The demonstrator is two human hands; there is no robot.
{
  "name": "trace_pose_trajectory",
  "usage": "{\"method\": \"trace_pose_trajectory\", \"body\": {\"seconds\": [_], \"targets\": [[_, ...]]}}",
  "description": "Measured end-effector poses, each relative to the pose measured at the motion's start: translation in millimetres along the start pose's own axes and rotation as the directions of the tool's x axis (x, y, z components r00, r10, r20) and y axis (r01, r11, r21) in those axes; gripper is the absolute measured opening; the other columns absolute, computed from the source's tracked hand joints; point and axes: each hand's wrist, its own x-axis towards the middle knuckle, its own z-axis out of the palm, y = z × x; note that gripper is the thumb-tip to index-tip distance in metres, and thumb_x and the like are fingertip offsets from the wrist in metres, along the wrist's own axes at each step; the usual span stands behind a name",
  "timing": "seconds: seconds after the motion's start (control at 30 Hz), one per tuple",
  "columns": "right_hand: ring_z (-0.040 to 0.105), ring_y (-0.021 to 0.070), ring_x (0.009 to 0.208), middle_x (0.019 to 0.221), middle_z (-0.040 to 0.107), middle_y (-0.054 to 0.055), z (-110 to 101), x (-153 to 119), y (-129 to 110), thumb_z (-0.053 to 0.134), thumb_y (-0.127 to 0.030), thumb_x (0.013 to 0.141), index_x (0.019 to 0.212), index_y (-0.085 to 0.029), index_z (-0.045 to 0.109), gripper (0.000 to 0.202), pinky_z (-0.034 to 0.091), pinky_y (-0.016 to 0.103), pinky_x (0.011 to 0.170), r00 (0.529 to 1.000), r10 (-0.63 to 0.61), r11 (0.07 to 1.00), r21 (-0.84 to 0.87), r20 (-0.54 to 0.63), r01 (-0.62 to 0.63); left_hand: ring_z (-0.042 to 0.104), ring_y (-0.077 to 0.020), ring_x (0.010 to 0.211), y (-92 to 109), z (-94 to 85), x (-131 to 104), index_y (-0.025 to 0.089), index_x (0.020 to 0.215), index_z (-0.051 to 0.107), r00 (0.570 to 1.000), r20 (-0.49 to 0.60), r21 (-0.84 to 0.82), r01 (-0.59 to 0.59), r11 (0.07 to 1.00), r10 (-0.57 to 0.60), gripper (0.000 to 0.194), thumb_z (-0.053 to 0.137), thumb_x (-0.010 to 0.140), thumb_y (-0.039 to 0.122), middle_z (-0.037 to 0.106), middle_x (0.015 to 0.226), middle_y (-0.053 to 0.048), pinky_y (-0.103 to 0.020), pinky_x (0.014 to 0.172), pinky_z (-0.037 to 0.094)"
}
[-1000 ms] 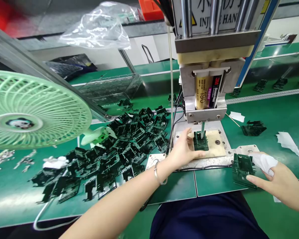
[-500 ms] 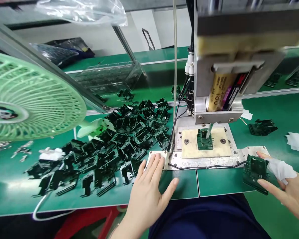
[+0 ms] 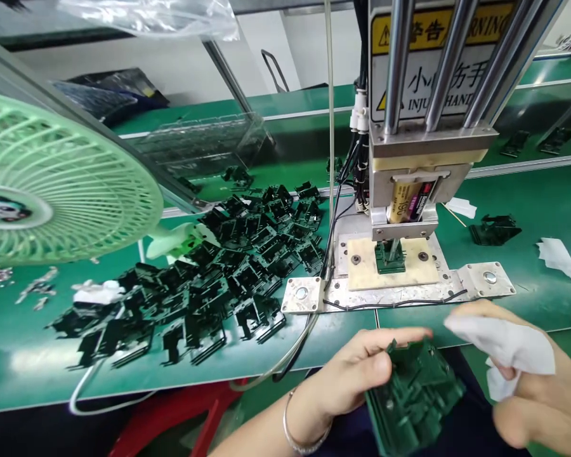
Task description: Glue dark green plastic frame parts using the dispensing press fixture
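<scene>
My left hand (image 3: pixel 356 371) grips a dark green plastic housing (image 3: pixel 412 400) by its left side, over my lap just below the table edge. To the right, my right hand (image 3: pixel 547 387) is curled around a white wipe (image 3: pixel 509 343), apart from the housing; its fingers are partly blurred. Beyond the hands stands a press (image 3: pixel 404 158) with a lowered head. Its thin rod reaches into another green housing (image 3: pixel 390 257), seated on the cream fixture plate (image 3: pixel 361 279).
A heap of green housings (image 3: pixel 261 247) covers the left of the table, beside a green fan (image 3: pixel 71 184). Flanking the press base are a left button (image 3: pixel 301 293) and a right button (image 3: pixel 490 277). One loose housing (image 3: pixel 495 230) and scraps of white wipe (image 3: pixel 559 259) lie at right.
Both hands have left the press buttons and come together over my lap. The housing has passed from my right hand to my left. The press head appears lower and smaller in view.
</scene>
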Motion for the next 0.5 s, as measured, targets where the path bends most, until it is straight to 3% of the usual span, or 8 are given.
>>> {"method": "trace_pose_trajectory", "body": {"seconds": [0.07,0.13,0.23,0.37,0.43,0.5], "targets": [[0.049,0.0169,0.060,0.080,0.055,0.001,-8.5,7.1,-8.9,0.068,-0.090,0.071,0.088,-0.023,0.066,0.069,0.043,0.028,0.051,0.989,0.037,0.997,0.065,0.146,-0.047,0.069,-0.0250,0.085,1.1,1.4,0.7,0.013,0.100,0.081,0.991,0.011,-0.083,0.134,0.987,-0.133,0.066,0.078,0.067,0.070,0.076,0.088,-0.012,-0.032,0.080,0.053],[0.038,0.0137,0.054,0.069,0.046,-0.002,-5.5,19.2,-17.4,0.062,-0.095,0.070,0.076,-0.021,0.055,0.074,0.032,0.028,0.049,0.946,0.062,0.987,0.123,0.319,-0.107,0.061,-0.0191,0.065,-2.1,1.4,3.6,0.010,0.080,0.080,0.974,-0.004,-0.103,0.223,0.969,-0.224,0.069,0.081,0.055,0.074,0.071,0.072,-0.010,-0.028,0.063,0.047],[0.031,0.0112,0.051,0.066,0.040,-0.004,11.7,39.8,-26.0,0.046,-0.100,0.075,0.069,-0.020,0.043,0.080,0.023,0.030,0.049,0.895,-0.023,0.995,0.095,0.446,-0.021,0.041,-0.0098,0.046,-10.6,-0.6,8.5,0.011,0.063,0.072,0.947,-0.067,-0.075,0.309,0.948,-0.314,0.070,0.083,0.042,0.077,0.056,0.053,-0.002,-0.024,0.047,0.028],[0.026,0.0100,0.049,0.065,0.038,-0.005,22.7,50.3,-29.3,0.037,-0.099,0.081,0.068,-0.019,0.041,0.081,0.019,0.029,0.049,0.894,-0.098,0.987,-0.075,0.438,0.145,0.030,-0.0076,0.041,-11.7,-2.0,8.4,0.014,0.052,0.063,0.943,-0.085,-0.065,0.316,0.947,-0.321,0.065,0.083,0.042,0.076,0.042,0.045,0.003,-0.026,0.046,0.020],[0.029,0.0107,0.051,0.067,0.040,-0.004,18.1,44.4,-27.6,0.038,-0.094,0.086,0.069,-0.019,0.043,0.077,0.022,0.029,0.050,0.901,-0.083,0.980,-0.129,0.426,0.152,0.034,-0.0090,0.044,-5.2,-0.6,5.4,0.014,0.053,0.066,0.958,-0.070,-0.045,0.277,0.960,-0.279,0.061,0.083,0.049,0.072,0.048,0.049,0.001,-0.027,0.048,0.028],[0.035,0.0121,0.055,0.071,0.044,-0.002,10.7,33.6,-22.8,0.044,-0.091,0.087,0.072,-0.019,0.048,0.073,0.027,0.028,0.051,0.913,-0.031,0.987,-0.132,0.407,0.092,0.051,-0.0156,0.056,3.7,1.6,1.1,0.012,0.068,0.076,0.978,-0.027,0.002,0.209,0.978,-0.209,0.059,0.080,0.058,0.070,0.062,0.062,-0.004,-0.030,0.061,0.042]]}}
